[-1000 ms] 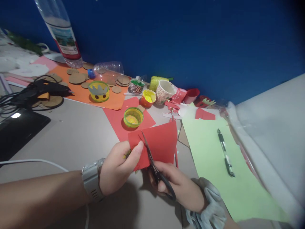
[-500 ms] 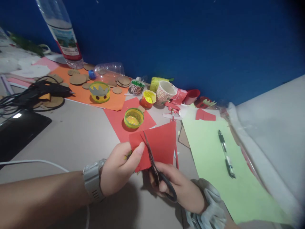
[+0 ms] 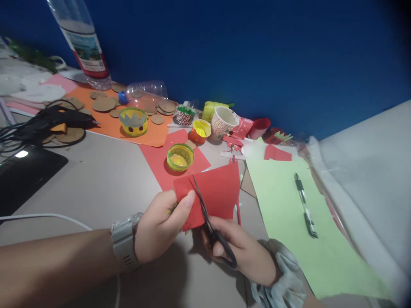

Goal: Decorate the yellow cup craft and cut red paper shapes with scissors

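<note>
The left hand [image 3: 160, 226], thumb on top and fingers folded under, pinches the left part of a red paper sheet [image 3: 220, 188] above the near middle of a grey desk [image 3: 112, 184]. The right hand [image 3: 237, 246] is curled around the handles of black-handled scissors [image 3: 208, 224], whose blades cross the paper just right of the left thumb. Just beyond sits a small yellow bowl [image 3: 178, 166] with a green rim. To the right, a pen [image 3: 305, 205] lies on light green paper [image 3: 276, 205]; a black glue gun [image 3: 70, 119] rests far left.

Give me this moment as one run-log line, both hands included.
left hand: pinches red sheet | right hand: holds scissors | scissors: blades across red sheet
</note>
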